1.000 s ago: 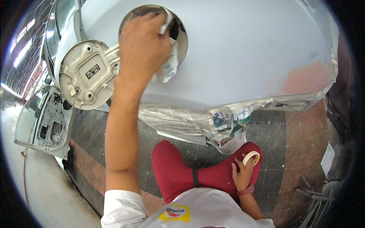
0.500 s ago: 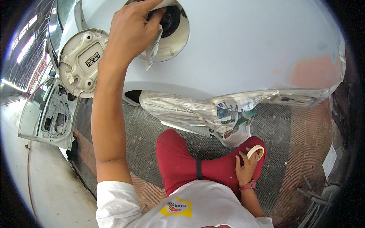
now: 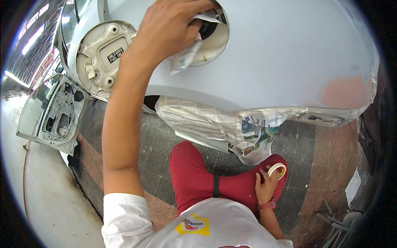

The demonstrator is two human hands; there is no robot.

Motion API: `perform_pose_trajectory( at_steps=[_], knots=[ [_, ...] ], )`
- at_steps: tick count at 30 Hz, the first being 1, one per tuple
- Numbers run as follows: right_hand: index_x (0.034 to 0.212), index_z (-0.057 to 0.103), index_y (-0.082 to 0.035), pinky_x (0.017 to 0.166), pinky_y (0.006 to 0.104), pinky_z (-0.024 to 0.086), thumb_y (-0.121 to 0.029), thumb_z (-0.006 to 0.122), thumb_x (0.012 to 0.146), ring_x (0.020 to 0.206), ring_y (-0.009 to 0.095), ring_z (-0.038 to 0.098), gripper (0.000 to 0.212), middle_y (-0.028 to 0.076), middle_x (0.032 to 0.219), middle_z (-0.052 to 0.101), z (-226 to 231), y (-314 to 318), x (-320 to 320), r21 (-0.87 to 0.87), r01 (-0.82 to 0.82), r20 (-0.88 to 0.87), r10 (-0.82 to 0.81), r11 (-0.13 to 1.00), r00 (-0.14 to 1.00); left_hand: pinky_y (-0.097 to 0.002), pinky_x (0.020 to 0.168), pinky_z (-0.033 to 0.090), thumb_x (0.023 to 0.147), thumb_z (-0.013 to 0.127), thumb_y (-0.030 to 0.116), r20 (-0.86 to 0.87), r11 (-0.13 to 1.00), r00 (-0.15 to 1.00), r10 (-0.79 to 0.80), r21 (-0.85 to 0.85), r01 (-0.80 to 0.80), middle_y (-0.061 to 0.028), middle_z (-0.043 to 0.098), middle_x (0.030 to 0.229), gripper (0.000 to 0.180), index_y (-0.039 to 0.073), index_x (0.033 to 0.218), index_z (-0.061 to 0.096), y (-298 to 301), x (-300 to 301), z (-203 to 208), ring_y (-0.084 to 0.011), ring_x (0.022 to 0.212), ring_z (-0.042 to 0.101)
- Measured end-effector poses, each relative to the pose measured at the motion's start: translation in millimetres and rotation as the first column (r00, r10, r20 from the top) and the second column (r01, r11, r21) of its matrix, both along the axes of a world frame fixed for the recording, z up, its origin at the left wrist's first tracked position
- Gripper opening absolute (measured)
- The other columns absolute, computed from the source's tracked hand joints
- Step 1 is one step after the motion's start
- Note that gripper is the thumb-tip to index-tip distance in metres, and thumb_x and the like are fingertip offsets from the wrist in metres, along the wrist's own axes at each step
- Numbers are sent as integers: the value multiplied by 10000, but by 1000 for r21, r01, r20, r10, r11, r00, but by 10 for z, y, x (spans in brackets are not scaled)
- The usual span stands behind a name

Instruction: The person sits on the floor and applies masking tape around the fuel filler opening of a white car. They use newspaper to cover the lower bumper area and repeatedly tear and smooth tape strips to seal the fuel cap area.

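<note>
Paper [image 3: 185, 58], far left: left hand [image 3: 169, 31] is pinching it at the fuel opening [image 3: 216, 45], apparently tucking it in; next move is likely calling for careful pressing. Tape roll [image 3: 272, 168], near right: right hand [image 3: 266, 190] is loosely holding it.

A bit of paper [image 3: 185, 58] is being held by the left hand [image 3: 171, 29] at the round fuel hole [image 3: 218, 44] in the pale car side [image 3: 285, 49]. A black cap [image 3: 209, 30] inside is being partly hidden by that hand. The round lid [image 3: 103, 56] is being partly covered by the left arm [image 3: 124, 132]. A ring of tape [image 3: 271, 168] is being held by the right hand [image 3: 266, 188], which is being rested on the red trousers [image 3: 235, 187]. A red watch [image 3: 271, 204] is being worn on the right arm [image 3: 269, 221]. The bottom of the car side is being partly covered by crumpled newspaper [image 3: 194, 119].
</note>
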State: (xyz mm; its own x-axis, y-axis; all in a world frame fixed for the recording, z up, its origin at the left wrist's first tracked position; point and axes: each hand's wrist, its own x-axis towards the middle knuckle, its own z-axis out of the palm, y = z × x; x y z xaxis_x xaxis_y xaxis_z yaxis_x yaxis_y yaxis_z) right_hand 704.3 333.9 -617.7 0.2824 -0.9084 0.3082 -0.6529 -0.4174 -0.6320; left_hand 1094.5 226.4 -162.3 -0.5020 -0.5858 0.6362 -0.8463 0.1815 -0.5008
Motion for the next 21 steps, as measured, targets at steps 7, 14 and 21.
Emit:
perform_pose_trajectory(
  at_steps=[7,14,21],
  knots=[
    [1131,829,-43,1063,583,489,-171,843,941,1239,456,600,230,197,1298,686,13,-8,34,-18,1,8,0,1000,1000,-489,1121,528,1042,684,405,-90,909,953,289,337,-243,-262,783,1310,419,63,1239,827,-9,-188,134,-337,1216,748],
    [1125,827,-42,1036,583,497,-165,841,941,1220,449,599,222,196,1291,683,10,-28,66,-30,-2,-2,2,1000,1000,-495,1055,575,815,781,74,58,997,995,75,4,-76,-105,834,1152,392,131,1198,842,15,-24,-43,-344,1028,776],
    [1127,824,-36,1028,584,497,-174,828,951,1208,449,599,223,199,1280,681,18,-48,78,-27,-8,0,8,1000,1000,-498,1110,549,783,791,88,97,995,991,90,32,-93,-85,822,1182,470,166,1245,833,86,0,-74,-334,1126,755]
  ],
)
